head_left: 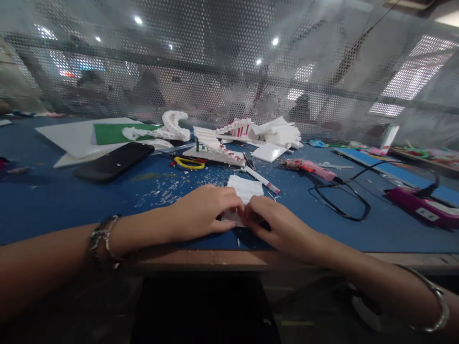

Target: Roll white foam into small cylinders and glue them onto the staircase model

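Observation:
A small white folded sheet [245,187], its surface faintly ridged, lies on the blue table mat near the front edge. My left hand [208,210] is closed over its left side, thumb and fingers curled onto it. At its right side my right hand [274,220] is closed in a pinch; the fingertips meet close to those of the left, and what lies between them is mostly hidden. Just beyond the sheet is a flat white strip with a reddish end [263,180]. White stepped models with red parts [211,141] stand farther back.
At left lies a black phone [114,162] near white sheets [71,138] and a green card [111,134]. Yellow-handled scissors [190,163] lie among white scraps. To the right are a pink corded tool [311,168], its black cable [333,205] and a purple power strip [419,205]. A perforated screen [215,62] stands behind.

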`<act>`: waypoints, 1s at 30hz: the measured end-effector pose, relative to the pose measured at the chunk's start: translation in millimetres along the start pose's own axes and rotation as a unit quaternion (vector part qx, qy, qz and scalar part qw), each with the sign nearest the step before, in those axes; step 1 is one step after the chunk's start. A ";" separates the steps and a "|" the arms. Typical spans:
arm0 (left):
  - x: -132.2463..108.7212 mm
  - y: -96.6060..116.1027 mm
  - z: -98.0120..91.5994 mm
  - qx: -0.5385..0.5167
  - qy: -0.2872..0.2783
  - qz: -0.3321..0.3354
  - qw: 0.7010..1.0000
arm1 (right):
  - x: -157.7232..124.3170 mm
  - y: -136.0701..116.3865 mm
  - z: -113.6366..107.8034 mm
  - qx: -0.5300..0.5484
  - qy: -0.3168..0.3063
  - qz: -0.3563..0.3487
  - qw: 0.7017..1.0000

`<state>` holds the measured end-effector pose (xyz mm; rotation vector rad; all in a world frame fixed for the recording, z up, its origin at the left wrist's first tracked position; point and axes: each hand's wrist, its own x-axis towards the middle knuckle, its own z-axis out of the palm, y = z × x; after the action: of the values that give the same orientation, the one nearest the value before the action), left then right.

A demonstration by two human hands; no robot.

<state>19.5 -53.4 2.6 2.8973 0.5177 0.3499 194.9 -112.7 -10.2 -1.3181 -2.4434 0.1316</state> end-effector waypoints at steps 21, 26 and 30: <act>-5.6 -3.9 4.6 0.084 0.019 0.073 0.994 | -8.2 -0.6 -5.0 -0.061 -0.030 -0.012 0.998; -7.2 -3.3 8.8 0.129 0.025 0.082 0.988 | -6.4 -3.0 -4.8 -0.065 -0.018 0.006 0.998; -5.8 -1.8 8.9 0.141 0.024 0.063 0.988 | -4.4 -4.8 -6.6 -0.041 -0.026 0.030 0.998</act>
<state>16.0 -55.0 -7.4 3.2124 0.4225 0.3945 195.7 -119.6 -4.0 -1.4409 -2.4778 0.0838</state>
